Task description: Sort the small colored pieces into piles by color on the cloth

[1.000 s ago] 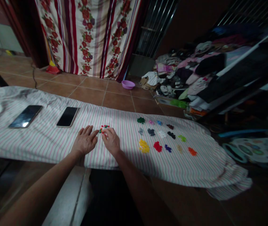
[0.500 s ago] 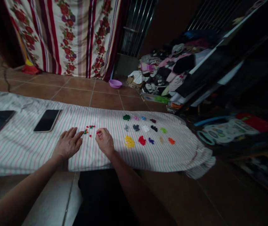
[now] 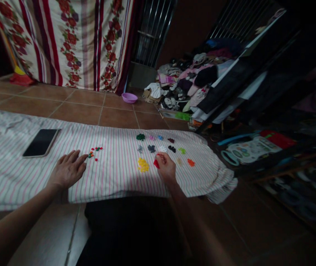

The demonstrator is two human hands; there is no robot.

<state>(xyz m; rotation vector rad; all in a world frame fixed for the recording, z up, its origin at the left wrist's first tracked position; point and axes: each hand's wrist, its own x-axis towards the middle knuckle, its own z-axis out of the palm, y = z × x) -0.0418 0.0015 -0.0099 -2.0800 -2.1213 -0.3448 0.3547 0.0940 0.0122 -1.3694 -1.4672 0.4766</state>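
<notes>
The striped cloth (image 3: 113, 177) lay long across the board, and everything was placed with reference to it. Near its middle sat a small scatter of mixed beads (image 3: 94, 152) — red and green, too small to count surely. The left hand (image 3: 67, 170) rested flat on the cloth just beside that scatter, fingers spread and loose, fingertips nearly touching it, as if to keep the pieces from rolling.

Toward the cloth's right end lay little heaps sorted by colour, well apart from one another so that no colour mixed. I counted about ten showing: a dark green heap (image 3: 140, 137), a yellow heap (image 3: 143, 164), an orange heap (image 3: 191, 162), a light green heap (image 3: 182, 150) and others, some half hidden. The right hand (image 3: 165, 167) hung over the red heap (image 3: 156, 163), fingers curled and pressed together at the tips; whether they pinched a bead I could not tell.

At the cloth's left end lay two phones — one phone (image 3: 41, 142) whole in view, the other cut off at the edge.
</notes>
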